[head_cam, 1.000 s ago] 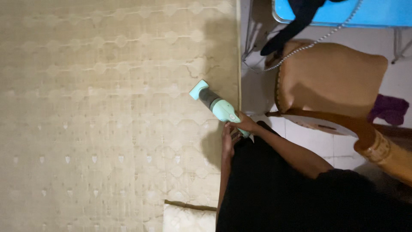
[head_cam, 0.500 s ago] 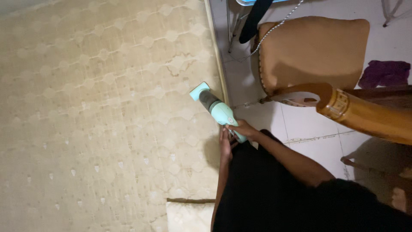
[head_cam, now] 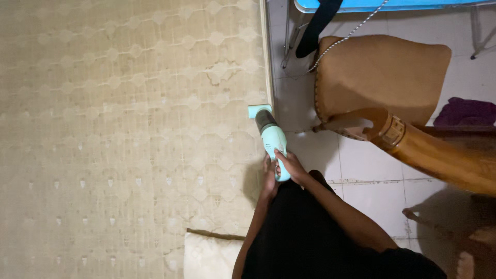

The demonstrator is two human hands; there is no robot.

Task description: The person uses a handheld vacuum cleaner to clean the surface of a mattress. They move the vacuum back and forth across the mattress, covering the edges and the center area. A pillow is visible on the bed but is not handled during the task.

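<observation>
Filling the left two-thirds of the view, one bare mattress (head_cam: 124, 139) shows beige quilted ticking with a stained patch near its right edge. Beside it runs a white tiled floor (head_cam: 372, 170), on which stands one wooden chair (head_cam: 382, 77) with a tan padded seat and a carved, curved backrest. One blue-topped frame (head_cam: 392, 5) sits at the upper edge, with one dark cloth (head_cam: 318, 26) hanging from it and one pale braided cord (head_cam: 351, 33) trailing down onto the chair seat. One purple cloth (head_cam: 465, 111) lies on the tiles at the far right. One cream pillow (head_cam: 209, 256) rests on the mattress at the bottom of the view. One mint-green handheld vacuum (head_cam: 269, 137) lies along the mattress's right edge, its flat nozzle pressed to the ticking. The right hand (head_cam: 290, 165) is clenched around the vacuum's handle. The left hand (head_cam: 268, 178) rests just beside the handle's end, partly hidden, so its grip cannot be told.
</observation>
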